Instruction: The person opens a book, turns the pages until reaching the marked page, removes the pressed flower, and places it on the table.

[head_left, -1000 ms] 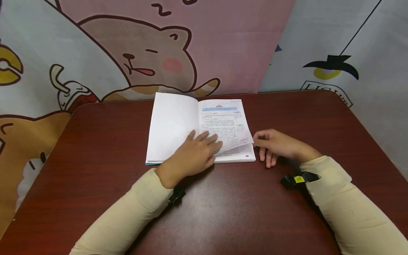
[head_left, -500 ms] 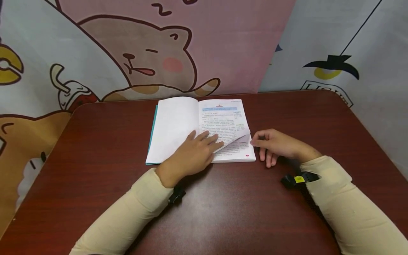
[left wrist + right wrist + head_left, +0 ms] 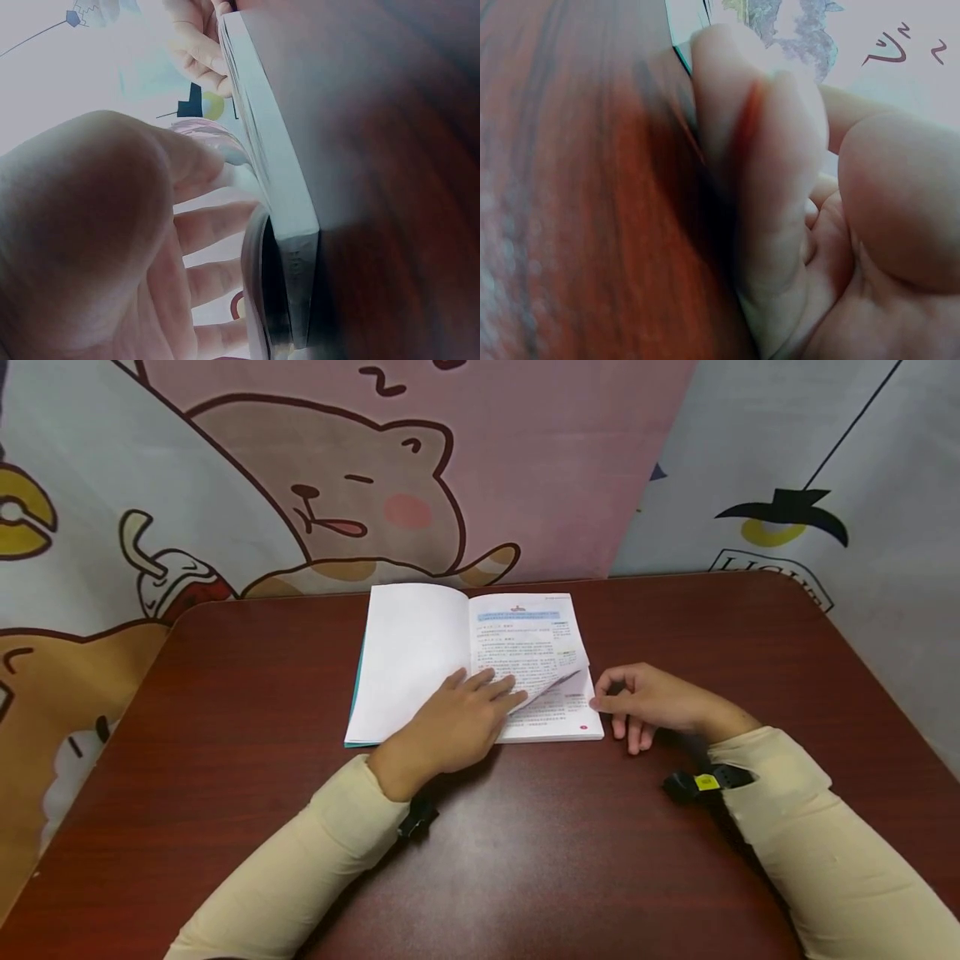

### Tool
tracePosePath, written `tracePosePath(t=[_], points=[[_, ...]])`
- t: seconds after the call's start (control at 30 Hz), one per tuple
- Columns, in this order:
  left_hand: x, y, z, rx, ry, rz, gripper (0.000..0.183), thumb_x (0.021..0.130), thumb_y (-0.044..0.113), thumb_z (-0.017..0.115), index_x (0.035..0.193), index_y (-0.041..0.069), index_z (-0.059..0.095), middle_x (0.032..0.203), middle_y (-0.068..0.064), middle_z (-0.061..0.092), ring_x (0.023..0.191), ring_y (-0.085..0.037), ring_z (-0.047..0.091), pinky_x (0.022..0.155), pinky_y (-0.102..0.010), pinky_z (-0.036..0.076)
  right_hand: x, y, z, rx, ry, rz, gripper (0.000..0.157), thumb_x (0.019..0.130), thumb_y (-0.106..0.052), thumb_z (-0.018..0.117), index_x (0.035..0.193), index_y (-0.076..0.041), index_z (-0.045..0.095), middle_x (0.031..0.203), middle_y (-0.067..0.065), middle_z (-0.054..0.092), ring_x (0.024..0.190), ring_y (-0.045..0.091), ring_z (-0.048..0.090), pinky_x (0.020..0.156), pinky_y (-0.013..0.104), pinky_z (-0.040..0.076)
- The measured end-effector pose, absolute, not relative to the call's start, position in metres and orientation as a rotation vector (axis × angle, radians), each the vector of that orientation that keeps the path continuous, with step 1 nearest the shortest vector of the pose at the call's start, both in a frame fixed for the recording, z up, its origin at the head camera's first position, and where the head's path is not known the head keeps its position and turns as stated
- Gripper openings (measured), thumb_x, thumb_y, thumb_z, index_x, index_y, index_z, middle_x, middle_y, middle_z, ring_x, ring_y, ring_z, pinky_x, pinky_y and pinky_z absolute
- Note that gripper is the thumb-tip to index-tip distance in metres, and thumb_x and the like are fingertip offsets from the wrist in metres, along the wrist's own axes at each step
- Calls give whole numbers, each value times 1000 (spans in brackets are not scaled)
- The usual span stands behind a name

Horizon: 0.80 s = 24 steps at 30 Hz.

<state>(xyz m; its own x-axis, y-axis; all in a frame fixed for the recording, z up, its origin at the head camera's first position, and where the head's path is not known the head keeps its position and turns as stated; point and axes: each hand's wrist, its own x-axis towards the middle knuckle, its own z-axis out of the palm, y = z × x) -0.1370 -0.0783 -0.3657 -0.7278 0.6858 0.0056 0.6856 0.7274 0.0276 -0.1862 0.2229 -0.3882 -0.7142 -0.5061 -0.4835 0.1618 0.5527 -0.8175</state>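
An open book (image 3: 412,652) lies on the table, a blank white leaf on its left side and printed text on its right. Across the lower middle, my left hand (image 3: 450,722) rests with its fingers spread over the pages. The printed page (image 3: 517,647) beneath those fingers has its lower right part bent up, and the text of the page below (image 3: 555,710) shows. My right hand (image 3: 660,697) is at the book's right edge, thumb tip touching the margin and the other fingers loosely bent. In the left wrist view, the book's block (image 3: 274,135) shows edge-on beside the left palm.
The dark red-brown wooden table (image 3: 562,852) extends around the book. Behind its far edge hangs a cloth (image 3: 570,468) printed with a cartoon bear. A black wrist device (image 3: 682,785) sits under the right sleeve.
The printed page's lower right corner has slipped from the right fingers and bent upward, baring more of the page below. The left leaf has shifted slightly, showing a teal cover edge. Both hands stay nearly still.
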Motion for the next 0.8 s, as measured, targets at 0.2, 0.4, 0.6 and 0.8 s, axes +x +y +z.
tracePosePath(t=[0.2,0.4,0.6,0.8], points=[[-137,-78,-364,1123,2926,66,52,105,19,39,156,16,35,150,-5,53,138,-30,50,113,-56,37,-186,224,-387,-284,2073,-1187,30,100,-28,62,110,-1,54,67,11,65,46,21,66,43,36,54],[-136,-78,-364,1118,2950,112,62,105,19,34,162,21,11,149,-5,54,136,-29,53,111,-54,39,-186,224,-388,-278,2073,-1186,32,99,-29,63,110,-1,54,66,12,65,46,22,66,44,36,54],[-137,-78,-365,1126,2958,142,67,104,17,36,163,22,4,149,-4,54,135,-28,54,110,-53,42,-186,224,-388,-280,2077,-1180,33,99,-30,63,111,-1,54,66,12,65,46,22,66,44,36,55],[-139,-77,-365,1144,2966,268,71,105,16,37,162,22,-4,145,-7,58,131,-20,58,105,-46,47,-187,223,-389,-282,2084,-1180,33,99,-31,64,110,-1,55,66,12,65,46,23,66,44,37,55]])
